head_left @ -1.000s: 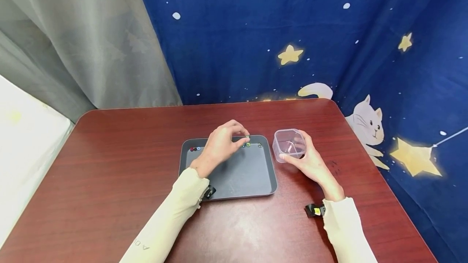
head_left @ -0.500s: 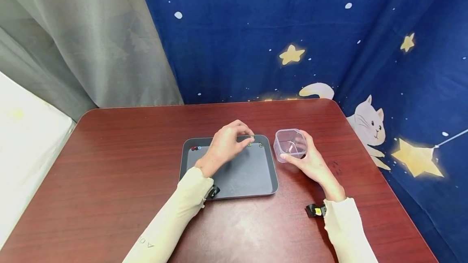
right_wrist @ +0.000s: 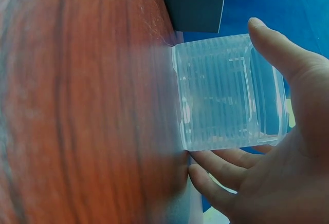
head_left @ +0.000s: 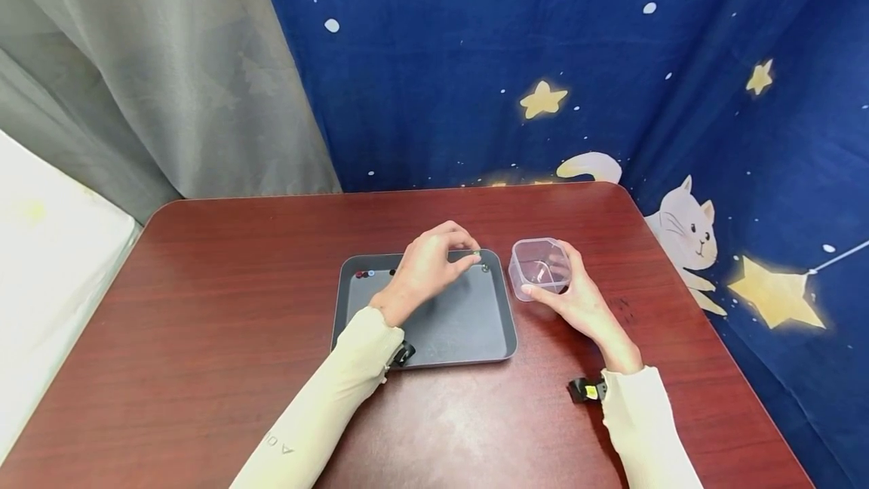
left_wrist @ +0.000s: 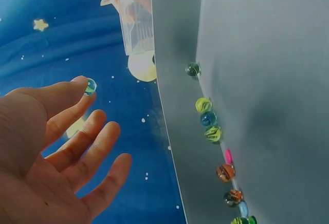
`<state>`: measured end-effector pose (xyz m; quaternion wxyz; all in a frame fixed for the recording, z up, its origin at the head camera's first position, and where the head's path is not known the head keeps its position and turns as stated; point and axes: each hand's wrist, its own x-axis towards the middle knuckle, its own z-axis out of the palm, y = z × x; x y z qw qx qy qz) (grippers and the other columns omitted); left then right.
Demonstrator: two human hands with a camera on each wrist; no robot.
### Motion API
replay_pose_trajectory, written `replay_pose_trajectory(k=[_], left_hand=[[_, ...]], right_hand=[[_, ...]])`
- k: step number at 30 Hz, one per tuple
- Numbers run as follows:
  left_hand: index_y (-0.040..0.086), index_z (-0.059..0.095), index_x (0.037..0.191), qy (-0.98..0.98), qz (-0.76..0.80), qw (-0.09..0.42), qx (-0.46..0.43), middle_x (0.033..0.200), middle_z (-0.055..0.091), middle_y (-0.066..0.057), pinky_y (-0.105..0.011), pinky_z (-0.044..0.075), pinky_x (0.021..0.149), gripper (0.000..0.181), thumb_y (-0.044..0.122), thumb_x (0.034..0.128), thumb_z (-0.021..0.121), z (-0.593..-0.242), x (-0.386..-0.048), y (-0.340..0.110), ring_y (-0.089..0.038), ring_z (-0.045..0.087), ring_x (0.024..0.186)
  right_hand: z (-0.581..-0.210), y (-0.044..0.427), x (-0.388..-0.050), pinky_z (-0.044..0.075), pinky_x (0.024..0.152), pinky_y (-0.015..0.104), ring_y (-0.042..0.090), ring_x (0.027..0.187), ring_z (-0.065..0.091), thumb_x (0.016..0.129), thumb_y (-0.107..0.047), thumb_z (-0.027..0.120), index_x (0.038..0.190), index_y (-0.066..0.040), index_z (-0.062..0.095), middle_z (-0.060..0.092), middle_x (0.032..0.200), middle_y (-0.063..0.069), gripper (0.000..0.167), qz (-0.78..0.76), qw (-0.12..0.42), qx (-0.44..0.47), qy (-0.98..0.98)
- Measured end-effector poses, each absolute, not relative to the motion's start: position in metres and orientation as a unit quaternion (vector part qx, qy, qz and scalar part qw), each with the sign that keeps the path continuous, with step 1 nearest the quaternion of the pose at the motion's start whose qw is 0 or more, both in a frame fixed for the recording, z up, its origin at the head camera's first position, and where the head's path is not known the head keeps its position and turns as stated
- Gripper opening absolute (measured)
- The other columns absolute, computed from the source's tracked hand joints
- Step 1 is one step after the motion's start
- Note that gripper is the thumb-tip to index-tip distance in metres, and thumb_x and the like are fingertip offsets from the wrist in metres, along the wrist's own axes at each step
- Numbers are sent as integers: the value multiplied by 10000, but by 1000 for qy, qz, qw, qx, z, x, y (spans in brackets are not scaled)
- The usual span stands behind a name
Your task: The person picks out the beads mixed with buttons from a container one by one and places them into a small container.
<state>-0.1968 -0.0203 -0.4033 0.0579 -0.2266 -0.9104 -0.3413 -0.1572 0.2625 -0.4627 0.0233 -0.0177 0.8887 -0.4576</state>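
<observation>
My left hand (head_left: 431, 266) pinches a clear glass marble (left_wrist: 90, 87) with a greenish swirl between thumb and index finger, raised above the far right part of the grey tray (head_left: 462, 327). Its other fingers spread loosely. In the left wrist view several marbles line the tray's edge, among them a dark green one (left_wrist: 193, 69), a yellow one (left_wrist: 203, 105) and an orange-brown one (left_wrist: 225, 172). A pink piece (left_wrist: 229, 156) lies between them. My right hand (head_left: 577, 296) holds a clear plastic box (right_wrist: 221, 95) around its side; the box stands upright on the table, right of the tray.
The dark red wooden table (head_left: 224, 308) extends around the tray. Small red, black and blue pieces (head_left: 365, 274) lie at the tray's far left. A blue starry curtain (head_left: 475, 66) and a grey curtain (head_left: 183, 74) hang behind the table.
My left hand has moved a little to the right with the pinched marble, toward the box. The right hand and the box stay where they were.
</observation>
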Motion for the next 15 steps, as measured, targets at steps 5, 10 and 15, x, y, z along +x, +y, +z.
replay_pose_trajectory(k=[5, 10, 15], left_hand=[[242, 798, 1009, -910, -341, 50, -230, 1073, 710, 98, -353, 583, 891, 105, 276, 912, 822, -403, -196, -16, -146, 721, 1043], [239, 795, 1019, -908, -344, 50, -234, 1085, 711, 98, -356, 584, 899, 110, 274, 917, 817, -403, -196, -13, -143, 725, 1059], [228, 793, 1015, -905, -352, 46, -235, 1088, 711, 89, -381, 584, 886, 105, 261, 918, 816, -405, -195, -11, -186, 726, 1078]], right_hand=[[-462, 262, -157, 367, 1189, 656, 403, 1449, 426, 865, -399, 848, 1639, -221, 159, 407, 1584, 201, 1051, -457, 25, -16, 889], [-462, 263, -158, 370, 1186, 656, 404, 1448, 428, 868, -385, 846, 1635, -214, 166, 416, 1576, 206, 1040, -457, 21, -20, 889], [-462, 263, -158, 372, 1185, 656, 404, 1445, 431, 872, -384, 843, 1634, -214, 165, 418, 1573, 207, 1034, -453, 19, -23, 891]])
